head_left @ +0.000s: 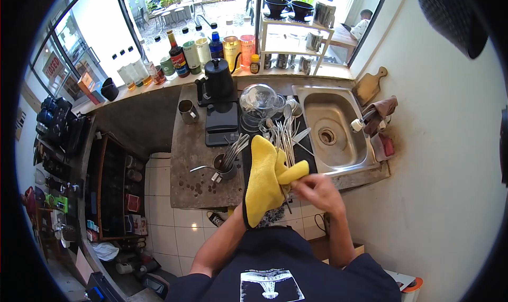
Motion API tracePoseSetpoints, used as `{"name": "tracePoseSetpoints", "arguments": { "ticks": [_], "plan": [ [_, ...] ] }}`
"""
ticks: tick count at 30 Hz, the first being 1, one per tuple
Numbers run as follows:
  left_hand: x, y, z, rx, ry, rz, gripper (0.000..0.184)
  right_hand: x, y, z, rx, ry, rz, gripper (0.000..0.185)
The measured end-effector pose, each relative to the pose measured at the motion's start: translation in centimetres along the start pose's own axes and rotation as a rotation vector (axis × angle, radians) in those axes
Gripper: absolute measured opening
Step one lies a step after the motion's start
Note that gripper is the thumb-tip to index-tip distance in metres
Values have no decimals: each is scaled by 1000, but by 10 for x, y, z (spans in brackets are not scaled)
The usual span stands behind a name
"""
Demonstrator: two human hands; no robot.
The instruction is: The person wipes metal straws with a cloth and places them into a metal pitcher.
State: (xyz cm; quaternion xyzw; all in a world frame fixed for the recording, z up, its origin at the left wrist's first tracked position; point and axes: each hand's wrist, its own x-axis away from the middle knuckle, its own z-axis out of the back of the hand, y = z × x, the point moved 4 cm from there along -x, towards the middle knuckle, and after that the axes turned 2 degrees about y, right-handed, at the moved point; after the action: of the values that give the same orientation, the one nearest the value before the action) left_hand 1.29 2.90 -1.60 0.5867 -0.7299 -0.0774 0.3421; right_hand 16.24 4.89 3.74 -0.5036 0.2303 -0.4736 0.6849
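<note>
A yellow cloth [263, 177] with a dark edge covers my left hand, so only the wrist [238, 218] shows below it. The cloth is bunched around the hidden fingers, and one folded end sticks out to the right. My right hand [319, 192] is closed, its fingertips pinched at the cloth's right side. What they pinch is hidden. A thin rod-like piece [288, 206] pokes out below the cloth. Just beyond lies a bundle of metal cutlery [286, 138] on a dark mat. To the left, a metal cup [225, 171] holds several thin metal utensils.
A steel sink [346, 167] is at the right. Behind the cutlery stand glassware [257, 103], a black scale [221, 123] and a black gooseneck kettle [218, 80]. A metal pitcher [188, 111] is at the left. Bottles [179, 56] line the window ledge beside a rack [296, 31].
</note>
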Motion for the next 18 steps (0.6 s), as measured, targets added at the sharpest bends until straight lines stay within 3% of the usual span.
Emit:
{"name": "tracePoseSetpoints", "arguments": {
  "ticks": [2, 3, 4, 6, 10, 12, 16, 18],
  "plan": [
    [1, 2, -7, 16, -44, 7, 33, -5, -19, 21, -13, 199, -27, 24],
    [2, -2, -6, 32, -151, 21, 30, -12, -20, 25, -3, 300, 58, 23],
    [2, -5, -5, 30, -153, 27, 30, -21, -18, 21, -3, 305, 54, 23],
    [0, -15, 1, 134, -50, 158, 25, -34, -26, 10, -203, 326, 338, 20],
    [-17, -28, 38, 140, -137, 61, 38, -46, -18, 2, -323, 223, 287, 13],
    [-16, -24, 48, -85, -150, -25, 39, -46, -19, -1, -403, 153, 249, 15],
    [-9, -20, 51, -69, -137, -21, 40, -49, -18, -3, -412, 62, 240, 16],
    [-19, -33, 61, 72, -234, 76, 37, -50, -22, 0, -333, 108, 274, 15]
  ]
}}
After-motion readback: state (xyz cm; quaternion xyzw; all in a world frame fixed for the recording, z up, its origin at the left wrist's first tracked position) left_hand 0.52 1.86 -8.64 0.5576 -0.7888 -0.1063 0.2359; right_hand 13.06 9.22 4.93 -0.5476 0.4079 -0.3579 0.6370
